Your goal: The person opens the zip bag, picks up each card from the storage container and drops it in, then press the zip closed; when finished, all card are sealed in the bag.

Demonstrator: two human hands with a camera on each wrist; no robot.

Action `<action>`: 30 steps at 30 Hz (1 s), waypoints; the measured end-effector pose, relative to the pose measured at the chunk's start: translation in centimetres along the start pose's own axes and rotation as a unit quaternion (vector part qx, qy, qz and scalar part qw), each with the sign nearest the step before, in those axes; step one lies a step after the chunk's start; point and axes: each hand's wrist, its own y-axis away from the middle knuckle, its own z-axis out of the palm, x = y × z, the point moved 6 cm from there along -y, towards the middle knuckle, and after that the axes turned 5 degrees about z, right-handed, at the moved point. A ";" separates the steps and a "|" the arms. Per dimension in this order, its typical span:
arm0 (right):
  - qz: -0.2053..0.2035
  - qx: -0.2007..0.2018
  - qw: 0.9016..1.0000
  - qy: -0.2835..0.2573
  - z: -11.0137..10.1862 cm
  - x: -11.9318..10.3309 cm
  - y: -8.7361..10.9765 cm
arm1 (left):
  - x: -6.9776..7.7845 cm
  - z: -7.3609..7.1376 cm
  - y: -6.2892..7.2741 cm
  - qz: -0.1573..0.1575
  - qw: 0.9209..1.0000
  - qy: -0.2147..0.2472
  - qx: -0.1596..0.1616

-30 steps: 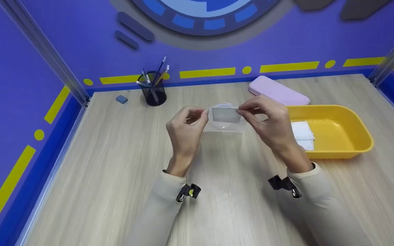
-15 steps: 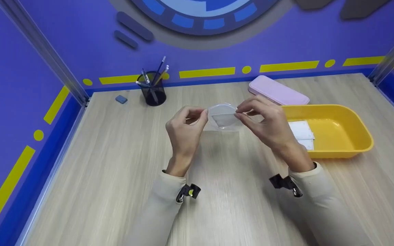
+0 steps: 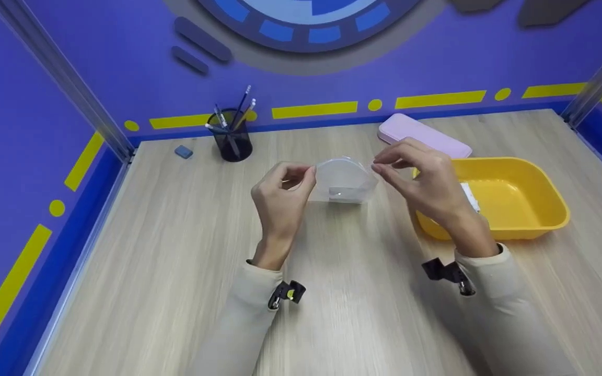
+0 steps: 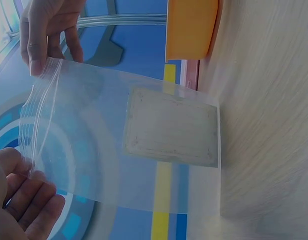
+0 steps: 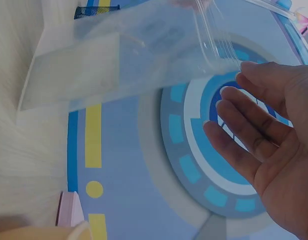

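Note:
A clear zip-lock bag (image 3: pixel 343 175) is held up between both hands, its ribbed closure at the top. Inside, at the bottom, sits a flat greyish-white rectangular piece (image 4: pixel 171 127) with a slightly bumpy edge. The bag's lower edge is close over the tabletop. My left hand (image 3: pixel 282 196) pinches the left end of the mouth between thumb and forefinger. At the opposite top corner, my right hand (image 3: pixel 429 183) pinches the bag with thumb and forefinger, its other fingers loosely extended in the right wrist view. The mouth's two sides stand slightly apart in the head view.
A yellow tub (image 3: pixel 541 196) stands on the right, with something white (image 3: pixel 470 197) inside, partly hidden by my right hand. Behind it lies a pink case (image 3: pixel 424 134). A black mesh pen cup (image 3: pixel 233 143) with pencils and a small blue eraser (image 3: pixel 183 152) are at the back left.
The rectangular piece has left my right fingers and dropped to the bottom of the bag. My right hand has moved right to the bag's corner; my left hand has stayed nearly still.

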 end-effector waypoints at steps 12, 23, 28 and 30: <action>0.099 0.013 0.994 0.052 -3.7 3.7 0.1 | 0.0 0.0 0.1 0.000 1.000 0.002 -0.002; 0.164 0.013 0.983 0.079 -5.1 7.7 0.9 | 0.0 0.0 0.0 0.003 1.000 -0.002 -0.001; 0.233 -0.029 0.968 0.085 -4.9 9.9 1.6 | 0.1 0.0 0.1 0.002 1.000 0.002 -0.001; 0.260 -0.050 0.961 0.084 -4.7 10.8 2.0 | 0.0 0.0 0.1 0.002 1.000 0.001 -0.001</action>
